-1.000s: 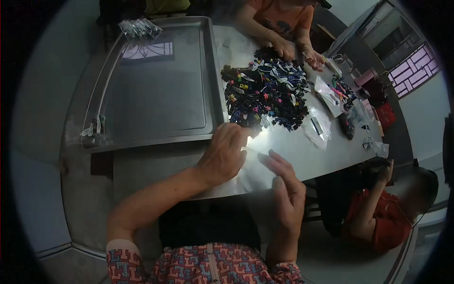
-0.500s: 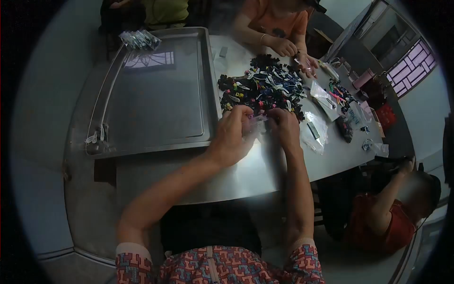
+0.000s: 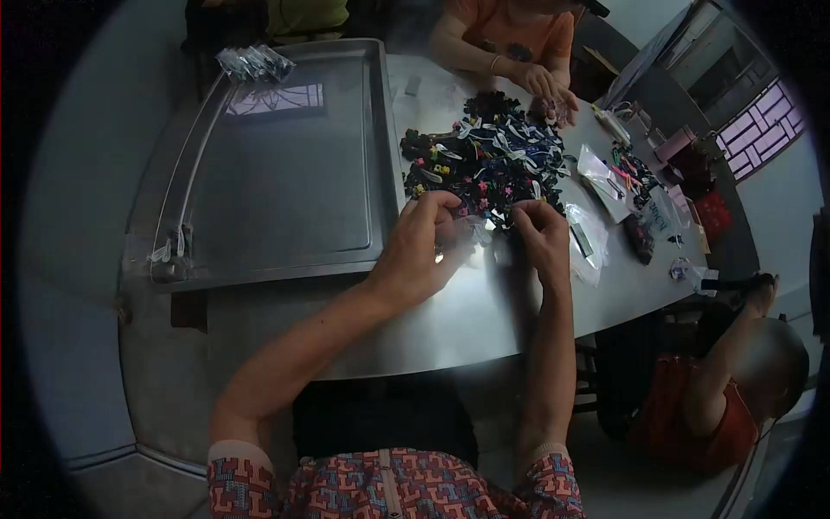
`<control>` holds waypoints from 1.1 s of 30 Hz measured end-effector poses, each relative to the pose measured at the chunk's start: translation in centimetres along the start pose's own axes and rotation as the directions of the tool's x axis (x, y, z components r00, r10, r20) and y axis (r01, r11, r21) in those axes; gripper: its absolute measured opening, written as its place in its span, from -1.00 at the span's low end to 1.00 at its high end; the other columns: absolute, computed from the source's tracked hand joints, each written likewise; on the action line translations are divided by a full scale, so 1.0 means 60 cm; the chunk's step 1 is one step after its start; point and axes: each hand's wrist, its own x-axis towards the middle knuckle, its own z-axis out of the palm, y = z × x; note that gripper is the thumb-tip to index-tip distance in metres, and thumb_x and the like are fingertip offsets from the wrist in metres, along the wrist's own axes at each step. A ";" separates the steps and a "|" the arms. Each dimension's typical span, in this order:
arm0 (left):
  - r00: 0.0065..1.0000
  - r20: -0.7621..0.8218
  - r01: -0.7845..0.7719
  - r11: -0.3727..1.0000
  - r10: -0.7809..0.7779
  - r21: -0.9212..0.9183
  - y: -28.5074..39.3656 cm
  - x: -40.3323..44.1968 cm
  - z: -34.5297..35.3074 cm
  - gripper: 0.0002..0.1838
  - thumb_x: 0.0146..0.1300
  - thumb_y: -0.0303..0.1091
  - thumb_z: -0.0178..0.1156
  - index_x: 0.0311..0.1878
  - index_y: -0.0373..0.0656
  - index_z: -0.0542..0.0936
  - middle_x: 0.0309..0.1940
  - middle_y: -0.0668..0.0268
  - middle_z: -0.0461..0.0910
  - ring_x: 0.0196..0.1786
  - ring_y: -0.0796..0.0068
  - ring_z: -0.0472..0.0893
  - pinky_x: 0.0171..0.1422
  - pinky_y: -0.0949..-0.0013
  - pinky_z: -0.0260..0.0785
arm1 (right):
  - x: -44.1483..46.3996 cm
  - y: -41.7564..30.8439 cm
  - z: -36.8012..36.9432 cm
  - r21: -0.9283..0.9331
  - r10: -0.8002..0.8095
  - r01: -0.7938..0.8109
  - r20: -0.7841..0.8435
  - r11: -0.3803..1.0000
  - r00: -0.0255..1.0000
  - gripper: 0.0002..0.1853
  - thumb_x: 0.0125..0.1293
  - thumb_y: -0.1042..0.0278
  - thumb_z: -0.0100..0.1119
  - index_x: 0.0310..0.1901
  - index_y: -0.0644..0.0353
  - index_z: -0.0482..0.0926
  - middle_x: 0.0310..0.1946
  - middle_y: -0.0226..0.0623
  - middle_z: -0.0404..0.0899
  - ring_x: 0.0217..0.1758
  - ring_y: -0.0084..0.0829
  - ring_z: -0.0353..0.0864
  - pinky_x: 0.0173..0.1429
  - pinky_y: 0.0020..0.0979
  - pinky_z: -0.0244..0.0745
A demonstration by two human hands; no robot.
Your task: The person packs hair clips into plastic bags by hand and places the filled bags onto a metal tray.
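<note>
At the near edge of a pile of dark hair ties and clips [image 3: 484, 164], with coloured flowers and pale pieces in it, both of my hands work close together. My left hand [image 3: 422, 242] is closed round a clear plastic bag [image 3: 467, 232] that sticks out towards the right. My right hand [image 3: 543, 235] is just right of the bag, its thumb and fingers pinched together. Whatever lies between those fingertips is too small to make out. Glare on the table [image 3: 450, 320] shows beneath the hands.
A large metal tray [image 3: 285, 173] stands on the left, with filled packets [image 3: 255, 63] on its far corner and another packet [image 3: 173, 246] at its near corner. Across the table a co-worker [image 3: 510, 43] handles small items. Plastic bags [image 3: 588, 238] lie right. Another person [image 3: 700, 398] sits lower right.
Since a second ago both my hands have moved up to the pile, and my right hand has closed from spread fingers to a pinch. The seated person's arm has risen.
</note>
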 end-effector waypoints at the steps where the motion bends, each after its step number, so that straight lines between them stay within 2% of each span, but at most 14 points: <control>1: 1.000 0.000 -0.009 1.000 0.009 0.010 -0.001 0.000 -0.001 -0.48 0.11 -0.47 0.33 0.13 -0.23 0.37 -0.35 0.26 0.44 -0.21 0.34 0.49 -0.09 0.28 0.41 | -0.001 0.001 -0.001 0.008 0.009 -0.009 -0.016 1.000 1.000 -0.81 0.32 0.35 0.27 -0.15 0.30 0.66 -0.34 -0.42 0.65 -0.28 -0.64 0.56 -0.14 -0.56 0.45; 6: 1.000 0.005 0.014 1.000 -0.014 -0.005 -0.003 -0.001 -0.001 -0.49 0.10 -0.45 0.34 0.12 -0.23 0.39 -0.34 0.26 0.45 -0.20 0.34 0.48 -0.08 0.27 0.40 | -0.013 -0.025 -0.010 0.187 0.048 -0.054 0.034 0.981 0.998 -0.80 0.33 0.35 0.28 -0.13 0.30 0.64 -0.32 -0.45 0.63 -0.30 -0.66 0.52 -0.18 -0.60 0.40; 8: 0.997 0.046 0.060 0.998 -0.062 0.025 -0.003 -0.002 -0.004 -0.43 0.09 -0.56 0.27 0.19 -0.16 0.33 -0.25 0.30 0.40 -0.13 0.44 0.49 0.00 0.35 0.43 | -0.033 -0.063 -0.010 0.292 0.051 -0.068 0.065 0.954 0.997 -0.82 0.34 0.38 0.26 -0.11 0.29 0.63 -0.31 -0.47 0.62 -0.29 -0.68 0.49 -0.19 -0.61 0.36; 9: 0.985 0.102 0.137 0.991 -0.136 -0.006 0.005 0.001 -0.010 -0.44 0.10 -0.56 0.25 0.19 -0.18 0.33 -0.23 0.28 0.42 -0.11 0.42 0.51 0.02 0.34 0.44 | -0.044 -0.085 -0.009 0.314 0.011 -0.038 0.086 0.949 0.996 -0.83 0.34 0.40 0.26 -0.11 0.29 0.63 -0.31 -0.47 0.62 -0.27 -0.68 0.49 -0.16 -0.61 0.37; 11: 0.990 0.078 0.111 0.993 -0.114 0.038 0.003 -0.001 -0.009 -0.44 0.10 -0.56 0.25 0.19 -0.18 0.33 -0.20 0.25 0.43 -0.09 0.41 0.52 0.03 0.32 0.44 | -0.073 -0.139 -0.005 0.368 -0.049 0.010 0.096 0.930 0.994 -0.85 0.31 0.47 0.26 -0.13 0.32 0.62 -0.29 -0.45 0.63 -0.22 -0.67 0.51 -0.08 -0.60 0.38; 14: 0.995 0.062 0.073 0.995 -0.077 0.074 -0.001 -0.002 -0.006 -0.44 0.10 -0.54 0.26 0.19 -0.19 0.33 -0.16 0.21 0.44 -0.05 0.37 0.53 0.07 0.29 0.44 | -0.102 -0.184 0.000 0.194 -0.091 0.067 0.116 0.979 0.989 -0.90 0.27 0.52 0.24 -0.21 0.32 0.62 -0.28 -0.40 0.64 -0.22 -0.63 0.51 -0.05 -0.54 0.40; 16: 0.996 0.063 0.064 0.995 -0.069 0.070 -0.003 -0.001 -0.007 -0.45 0.10 -0.53 0.26 0.19 -0.20 0.34 -0.14 0.19 0.45 -0.04 0.34 0.53 0.08 0.28 0.44 | -0.108 -0.199 0.012 -0.029 -0.240 0.245 0.120 0.969 0.963 -0.91 0.23 0.53 0.25 -0.24 0.30 0.62 -0.32 -0.37 0.64 -0.23 -0.57 0.52 -0.07 -0.50 0.41; 17: 0.996 0.065 0.052 0.996 -0.057 0.071 -0.003 -0.001 -0.008 -0.45 0.09 -0.53 0.26 0.19 -0.20 0.34 -0.13 0.18 0.44 -0.03 0.32 0.52 0.10 0.28 0.43 | -0.111 -0.198 0.022 -0.084 -0.306 0.312 0.073 0.946 0.949 -0.91 0.18 0.55 0.27 -0.27 0.28 0.63 -0.36 -0.33 0.63 -0.27 -0.48 0.51 -0.12 -0.45 0.41; 19: 0.997 0.063 0.042 0.997 -0.047 0.070 -0.004 -0.002 -0.008 -0.44 0.09 -0.53 0.26 0.18 -0.21 0.34 -0.12 0.17 0.43 -0.02 0.29 0.52 0.11 0.27 0.42 | -0.115 -0.204 0.033 -0.123 -0.321 0.330 0.083 0.936 0.943 -0.91 0.16 0.55 0.28 -0.28 0.27 0.63 -0.37 -0.32 0.63 -0.29 -0.46 0.50 -0.14 -0.44 0.41; 21: 0.999 0.024 -0.029 0.998 0.028 0.049 -0.004 -0.002 -0.006 -0.45 0.10 -0.44 0.33 0.15 -0.27 0.35 -0.31 0.21 0.47 -0.13 0.20 0.45 0.03 0.16 0.34 | -0.117 -0.207 0.043 -0.216 -0.362 0.373 0.092 0.902 0.928 -0.89 0.11 0.56 0.30 -0.28 0.23 0.65 -0.35 -0.32 0.65 -0.33 -0.39 0.49 -0.17 -0.41 0.41; 25: 0.997 0.026 -0.074 0.995 0.072 0.071 -0.005 -0.004 -0.006 -0.43 0.07 -0.46 0.32 0.16 -0.27 0.34 -0.31 0.21 0.47 -0.12 0.17 0.44 0.04 0.16 0.33 | -0.121 -0.208 0.066 -0.276 -0.392 0.396 0.072 0.876 0.917 -0.87 0.11 0.55 0.33 -0.27 0.16 0.68 -0.31 -0.38 0.69 -0.32 -0.38 0.52 -0.17 -0.39 0.44; 27: 0.996 0.083 -0.027 0.994 0.018 0.109 -0.002 -0.006 -0.009 -0.37 0.02 -0.61 0.29 0.21 -0.18 0.32 -0.09 0.13 0.44 0.03 0.19 0.49 0.13 0.19 0.42 | -0.121 -0.200 0.072 -0.328 -0.421 0.419 0.068 0.847 0.904 -0.86 0.11 0.54 0.34 -0.26 0.16 0.69 -0.31 -0.38 0.69 -0.32 -0.39 0.52 -0.18 -0.39 0.45; 28: 0.997 0.082 -0.025 0.994 0.016 0.110 -0.003 -0.006 -0.010 -0.37 0.02 -0.61 0.29 0.21 -0.18 0.32 -0.09 0.13 0.44 0.03 0.19 0.49 0.13 0.19 0.42 | -0.122 -0.198 0.074 -0.379 -0.450 0.440 0.066 0.814 0.891 -0.85 0.10 0.54 0.35 -0.26 0.15 0.69 -0.31 -0.39 0.70 -0.33 -0.39 0.52 -0.18 -0.39 0.45; 33: 0.995 0.094 -0.039 0.995 0.030 0.095 -0.005 -0.006 -0.010 -0.34 0.01 -0.59 0.32 0.22 -0.19 0.31 -0.09 0.13 0.44 0.06 0.15 0.49 0.14 0.18 0.42 | -0.125 -0.200 0.083 -0.279 -0.382 0.371 0.015 0.886 0.924 -0.84 0.13 0.52 0.37 -0.23 0.14 0.71 -0.28 -0.39 0.72 -0.31 -0.42 0.55 -0.20 -0.41 0.47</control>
